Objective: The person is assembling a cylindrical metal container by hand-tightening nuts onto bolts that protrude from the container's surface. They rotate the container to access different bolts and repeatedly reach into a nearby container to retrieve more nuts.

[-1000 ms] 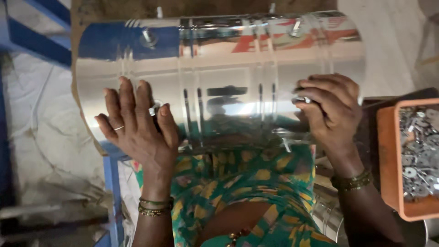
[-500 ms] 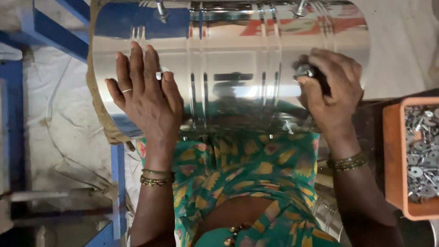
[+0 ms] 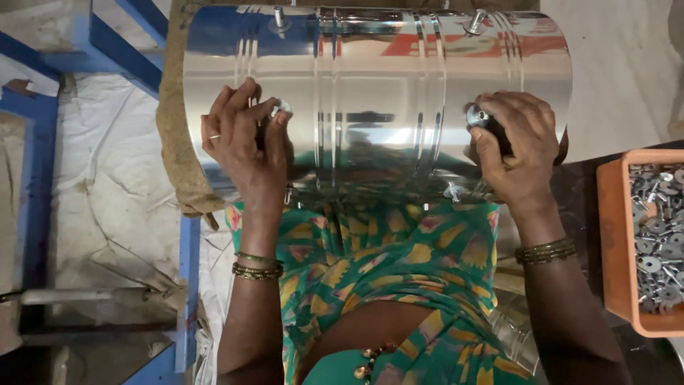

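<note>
While lying sideways across lap, steel drum (image 3: 377, 107) fills 12 o'clock, sacking (image 3: 174, 128) padding its left end. Left hand (image 3: 246, 142): fingers pinched on small stud (image 3: 281, 108). Right hand (image 3: 516, 146): fingers closed round knob (image 3: 476, 115), steadying drum. Orange tray (image 3: 618, 235) of washers at 3 o'clock, within reach.

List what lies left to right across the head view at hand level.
Blue metal frame → brown sacking edge → left hand on the shiny steel drum → right hand gripping a small metal fitting → orange tray of metal parts.
</note>
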